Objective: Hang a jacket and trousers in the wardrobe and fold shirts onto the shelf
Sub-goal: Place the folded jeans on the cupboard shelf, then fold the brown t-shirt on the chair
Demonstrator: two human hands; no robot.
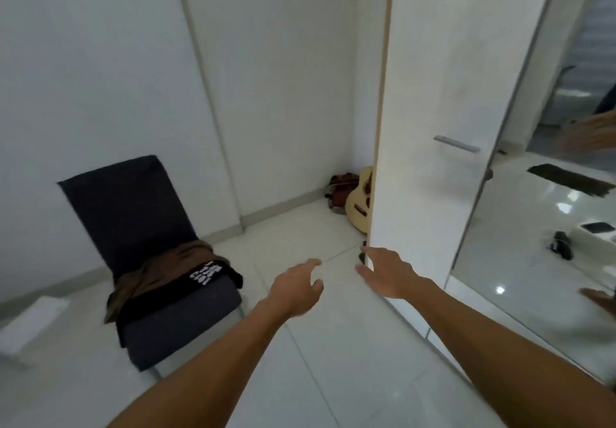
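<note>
right hand (388, 274) is out in front with fingers spread loose, fingertips at the lower corner edge of the white wardrobe door (430, 127), gripping nothing; whether skin actually meets the panel is hard to tell at this blur. left hand (296, 289) beside it, well short of the door, fingers relaxed and slightly curled, thumb apart, holding nothing, hanging over the pale floor tiles (333, 361). both bare forearms stretch in from the bottom of the view.

out from the hands: the door stands edge-on between the hands and the corner of the room, a silver bar handle (456, 144) on its face. to its right a mirrored panel (550, 227) shows reflected floor and blurred hands. behind the door's edge, half hidden, a pale guitar (360, 204) leans in the corner with a reddish bag (341, 187) just beside it against the wall.

off to the left, well apart from both hands, a dark chair (133, 214) sits against the wall. on its seat lies the clothing: a brown garment (160, 271) bunched up, and a black shirt with white lettering (203, 276) touching it, draped over the seat's front edge
</note>
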